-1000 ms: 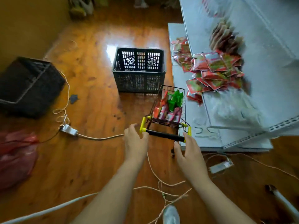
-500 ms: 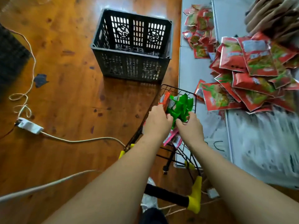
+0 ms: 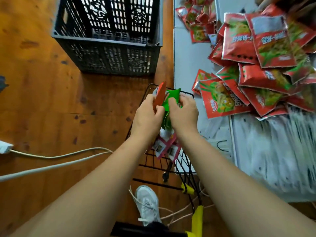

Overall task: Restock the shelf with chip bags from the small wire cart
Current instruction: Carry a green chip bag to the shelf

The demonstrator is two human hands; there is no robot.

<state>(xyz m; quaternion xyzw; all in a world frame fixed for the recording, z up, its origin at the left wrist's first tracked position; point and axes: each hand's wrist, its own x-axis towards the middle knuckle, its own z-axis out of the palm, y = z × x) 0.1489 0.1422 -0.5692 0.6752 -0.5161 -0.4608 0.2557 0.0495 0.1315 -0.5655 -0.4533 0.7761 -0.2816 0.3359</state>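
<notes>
Gripping a bunch of packets above the far end of the wire cart, both hands work together: the left hand curls its fingers round a red bag, and the right hand closes on the green bags just beside it, thumbs nearly touching. More packets, pink-edged with small dark panels, lie lower in the cart, under the wrists.

Handling, as a judgement: such foil packets look light, soft and air-cushioned, with a slick skin that slides against its neighbours; their contents are probably brittle. A hold on the crimped top seam or across the flat faces, without squeezing, seems safest, and a bunch taken at once may shed a packet.

Outward to the right, the white shelf carries a loose heap of red bags reaching toward its left edge, with a smaller scatter near its far left corner. Large script shows on the red bags, but it is too blurred and tilted to read; no brand can be made out. Beyond the cart stands a dark plastic crate on the wooden floor.
</notes>
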